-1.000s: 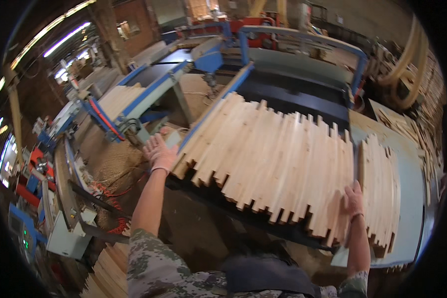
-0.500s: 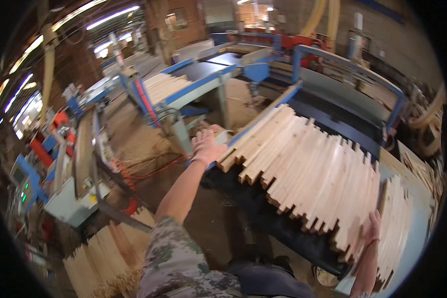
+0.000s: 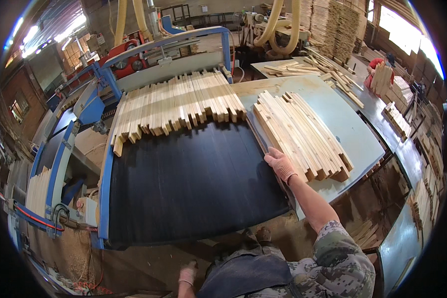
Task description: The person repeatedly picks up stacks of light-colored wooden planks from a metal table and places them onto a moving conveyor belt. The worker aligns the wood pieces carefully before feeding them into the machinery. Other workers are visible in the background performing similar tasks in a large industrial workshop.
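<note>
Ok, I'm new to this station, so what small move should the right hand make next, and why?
Probably shift the right hand onto the near ends of the side strips: it sits beside them at the edge of the pale table, while the belt strips lie on the far part of the black belt.

Two hands [image 3: 280, 165], one wide belt [image 3: 188, 184], two nearest strip batches [image 3: 300, 134]

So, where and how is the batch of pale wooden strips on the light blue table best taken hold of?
Probably by its two long outer sides, at the near ends: left hand on one, right hand on the other, from the near side. The pale wooden strips lie side by side, ends facing this way, so squeezing inward may keep them together.
</note>
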A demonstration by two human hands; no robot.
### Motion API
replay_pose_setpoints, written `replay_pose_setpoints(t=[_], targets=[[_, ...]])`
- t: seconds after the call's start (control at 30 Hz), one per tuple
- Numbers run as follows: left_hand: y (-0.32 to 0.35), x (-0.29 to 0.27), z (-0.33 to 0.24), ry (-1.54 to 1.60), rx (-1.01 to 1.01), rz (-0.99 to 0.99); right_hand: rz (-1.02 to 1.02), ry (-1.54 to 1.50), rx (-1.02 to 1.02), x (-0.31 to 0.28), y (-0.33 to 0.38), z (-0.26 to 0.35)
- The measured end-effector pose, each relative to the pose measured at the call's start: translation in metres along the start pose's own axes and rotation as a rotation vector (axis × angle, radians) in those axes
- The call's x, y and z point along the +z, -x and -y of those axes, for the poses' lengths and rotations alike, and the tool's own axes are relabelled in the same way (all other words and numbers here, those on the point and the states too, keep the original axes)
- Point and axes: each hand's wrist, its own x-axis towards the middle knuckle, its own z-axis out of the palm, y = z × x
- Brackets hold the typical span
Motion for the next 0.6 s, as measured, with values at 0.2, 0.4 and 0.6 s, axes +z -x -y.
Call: replay_pose_setpoints(t=[0.2,0.4,0.6], targets=[[0.066,0.121,0.039,0.800,-0.498,0.232,-0.093,-0.244,-0.072,0.006,0.001,-0.054],[0.085,0.104,0.035,1.089,-0.481,0.121,-0.169,-0.074,-0.130,0.021,0.009,-0.048],[0.062,0.048,0.011,1.435,-0.348,0.068,-0.204,0.009,-0.171,0.025,0.014,-0.032]])
